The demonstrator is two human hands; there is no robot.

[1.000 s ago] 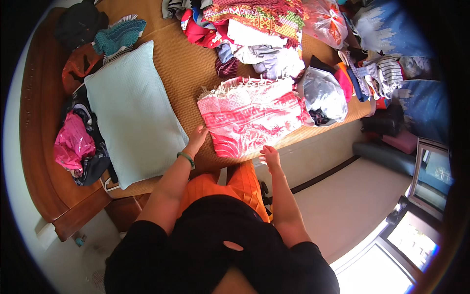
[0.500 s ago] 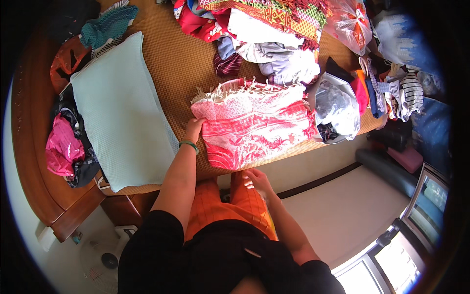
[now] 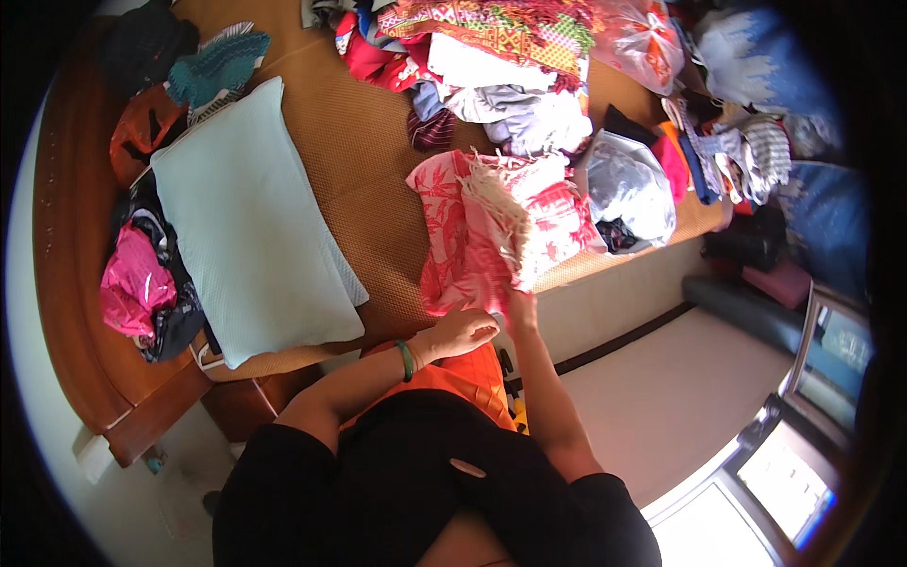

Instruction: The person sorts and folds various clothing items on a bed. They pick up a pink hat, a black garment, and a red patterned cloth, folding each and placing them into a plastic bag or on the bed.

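A red, pink and white patterned shawl (image 3: 444,203) with cream fringe lies on the bed's near edge, partly folded over, its fringe running down the middle. My right hand (image 3: 521,310) grips the near edge below the fringe, its fingers partly hidden by the cloth. Just left of it, my left hand (image 3: 461,333), a green bangle on its wrist, is closed in front of the same edge. Whether any cloth is in its fingers does not show.
A pale blue-green cloth (image 3: 255,227) lies flat on the woven brown mat (image 3: 331,123). Beyond the shawl are heaped clothes (image 3: 491,66). A clear plastic bag (image 3: 631,184) sits to its right, a pink bag (image 3: 135,279) at far left by the wooden headboard (image 3: 66,312).
The shawl's left part has been turned over to the right, moving its fringe from the far edge to the middle. My left hand has left the shawl's left side; my right hand has risen to its near edge.
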